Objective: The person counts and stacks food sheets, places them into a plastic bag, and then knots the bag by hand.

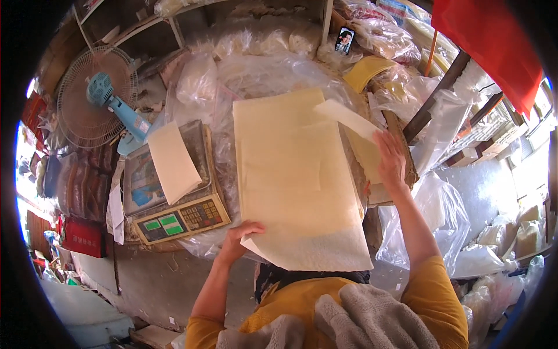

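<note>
A large pale yellow sheet (292, 152), paper-like, lies in front of me on the plastic-covered table, its near end hanging over the edge towards my body. My left hand (240, 237) pinches the sheet's near left edge, where a corner curls up. At the far right, my right hand (391, 159) holds the outer end of a narrow whitish strip (348, 118). The strip's other end reaches over the sheet's far right part; whether it is a folded edge or a separate piece cannot be told. The right fingertips are partly hidden.
To the left, a digital weighing scale (181, 222) bears a folded pale sheet (173, 163). Behind it stands a blue electric fan (107, 98). Clear plastic bags (261, 43) crowd the table's back. A yellow sheet (366, 72) and a lit phone (345, 40) are at the back right.
</note>
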Available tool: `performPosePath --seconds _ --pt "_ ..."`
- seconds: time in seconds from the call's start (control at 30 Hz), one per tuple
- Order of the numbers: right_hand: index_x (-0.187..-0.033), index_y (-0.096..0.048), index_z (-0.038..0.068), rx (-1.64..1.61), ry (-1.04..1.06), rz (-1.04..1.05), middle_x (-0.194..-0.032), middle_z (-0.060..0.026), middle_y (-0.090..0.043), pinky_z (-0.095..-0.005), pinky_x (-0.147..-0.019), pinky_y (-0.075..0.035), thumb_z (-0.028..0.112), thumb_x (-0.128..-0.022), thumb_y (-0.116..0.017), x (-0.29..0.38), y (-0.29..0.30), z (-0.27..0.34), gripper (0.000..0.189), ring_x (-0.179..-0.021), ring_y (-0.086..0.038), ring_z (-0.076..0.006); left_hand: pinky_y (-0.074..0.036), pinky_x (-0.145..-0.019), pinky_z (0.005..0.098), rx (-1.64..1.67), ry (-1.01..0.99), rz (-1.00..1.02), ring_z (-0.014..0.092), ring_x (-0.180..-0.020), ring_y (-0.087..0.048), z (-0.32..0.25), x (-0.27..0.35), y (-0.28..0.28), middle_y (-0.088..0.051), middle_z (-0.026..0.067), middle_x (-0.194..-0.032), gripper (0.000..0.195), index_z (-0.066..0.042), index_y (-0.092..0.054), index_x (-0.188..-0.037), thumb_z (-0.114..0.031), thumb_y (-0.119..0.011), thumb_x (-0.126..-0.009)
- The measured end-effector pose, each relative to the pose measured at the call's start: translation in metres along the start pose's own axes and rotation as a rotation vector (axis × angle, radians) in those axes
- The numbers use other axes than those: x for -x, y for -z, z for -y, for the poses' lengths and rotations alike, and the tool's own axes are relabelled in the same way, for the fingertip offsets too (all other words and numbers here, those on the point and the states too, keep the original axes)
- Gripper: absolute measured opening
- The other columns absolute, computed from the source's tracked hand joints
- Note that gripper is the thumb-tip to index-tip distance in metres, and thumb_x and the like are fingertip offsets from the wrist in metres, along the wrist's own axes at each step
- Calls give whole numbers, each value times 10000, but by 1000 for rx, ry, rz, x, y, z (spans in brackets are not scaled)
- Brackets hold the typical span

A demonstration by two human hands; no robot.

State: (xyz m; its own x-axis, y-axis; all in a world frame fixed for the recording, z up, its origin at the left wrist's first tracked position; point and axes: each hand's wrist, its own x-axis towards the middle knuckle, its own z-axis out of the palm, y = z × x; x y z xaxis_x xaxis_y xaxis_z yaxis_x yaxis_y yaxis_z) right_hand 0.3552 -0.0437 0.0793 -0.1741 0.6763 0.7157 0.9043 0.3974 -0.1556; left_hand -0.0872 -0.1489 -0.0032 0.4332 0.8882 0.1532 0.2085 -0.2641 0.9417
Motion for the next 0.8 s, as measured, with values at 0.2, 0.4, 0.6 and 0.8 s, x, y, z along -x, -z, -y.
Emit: performPosePath --seconds 0.2,0.4,0.6,0.8 --pt "-1298 -528 104 -121 -33 607 -1407 -89 -441 -494 -1128 -219 -21 -687 -592 62 10 -7 627 -1375 -309 -292 -508 -742 279 10 157 -67 153 -848 -657 -26 -1 0 -689 83 -889 187 -8 -682 -934 50 -624 -765" --pt "-1242 -587 147 -451 41 687 -1398 -68 -472 -574 -1114 -167 67 -718 -669 43 24 39 537 -1406 -256 -317 -515 -728 294 -217 239 -311 140 -840 -652 -30 -27 10 -685 70 -877 158 -16 -665 -954 -8 -619 -804" --pt "-1017 -627 18 -521 -420 630 -920 -61 -675 -359 -807 -470 105 -780 -677 90 -48 -5 257 -871 -626 -249 -510 -711 314 49 307 -523 190 -781 -657 -21 -80 27 -695 112 -861 198 23 -641 -978 -69 -667 -805" --pt "-903 -575 10 -312 -617 447 -743 -136 -590 -335 -638 -469 222 -805 -649 78 -84 25 245 -681 -594 -192 -456 -871 387 -536 144 -664 275 -1032 -566 11 -113 9 -560 174 -1173 556 -19 -475 -1285 -126 -706 -790"
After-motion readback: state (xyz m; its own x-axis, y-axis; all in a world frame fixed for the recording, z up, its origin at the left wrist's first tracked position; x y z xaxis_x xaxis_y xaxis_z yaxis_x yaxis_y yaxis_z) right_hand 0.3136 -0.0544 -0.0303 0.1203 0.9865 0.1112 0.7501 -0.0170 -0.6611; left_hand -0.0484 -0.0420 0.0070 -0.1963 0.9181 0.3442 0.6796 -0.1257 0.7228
